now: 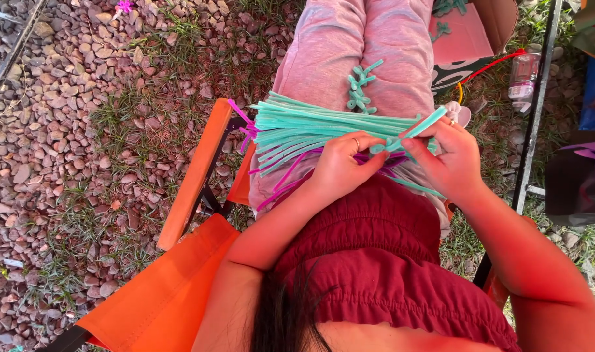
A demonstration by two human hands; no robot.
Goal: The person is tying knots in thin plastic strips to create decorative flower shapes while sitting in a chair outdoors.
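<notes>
Two bare hands were at work over the lap of a person seated in an orange fabric folding chair. The left hand was curled closed, its fingers pinching the near end of a single teal fuzzy pipe-cleaner stem. The right hand was likewise closed about the same stem from the other side, so that the piece was braced at two close points, seemingly for bending or twisting. The stem's free end rose slanting away from the body, clear of the lap.

Beneath the hands a thick bundle of straight teal pipe-cleaner stems lay crosswise on the pink-trousered thighs, fanning out past the thigh toward the chair's orange armrest. The lap evidently served in place of a tabletop, keeping stock within reach. Several magenta pipe-cleaner stems lay under the teal ones. One small twisted teal piece rested farther down the thigh, apart from the bundle.

Room was tight on the person's right, where a metal frame leg and a clear plastic bottle stood near. On the left, pebbled ground with sparse grass lay open beyond the armrest.
</notes>
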